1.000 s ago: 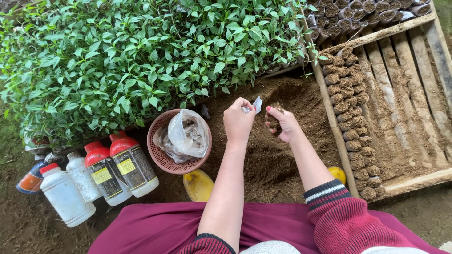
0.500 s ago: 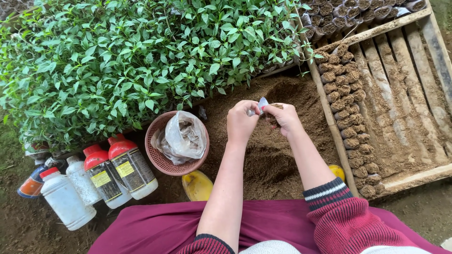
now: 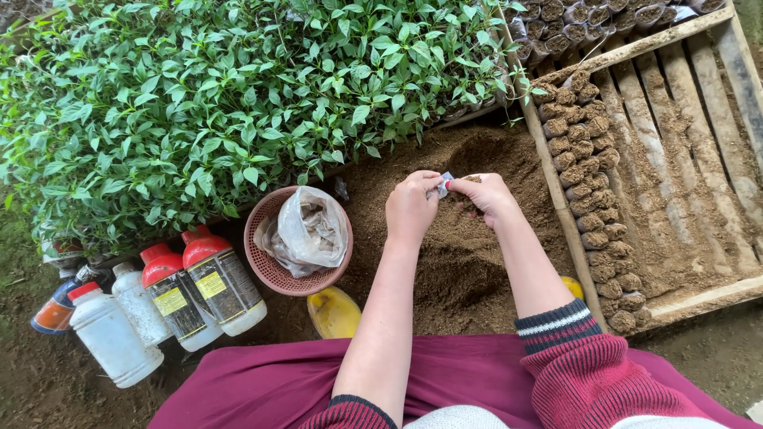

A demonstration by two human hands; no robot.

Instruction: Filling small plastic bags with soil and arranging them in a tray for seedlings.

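Left hand: the left hand (image 3: 411, 205) pinches one side of a small clear bag (image 3: 444, 184), fingers curled.
Right hand: the right hand (image 3: 483, 196) grips the other side, fingers closed.
Small bag: it sits above the dirt pile (image 3: 469, 254).
Pink basket: the pink basket (image 3: 274, 266) is left of the dirt pile.
Wooden tray: the wooden tray (image 3: 675, 159) is right of it.

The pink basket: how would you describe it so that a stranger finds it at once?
Below the mass of green seedlings, left of the soil heap, sits a round pink basket. Unlike the red-capped bottles beside it, it holds a crumpled clear plastic bag.
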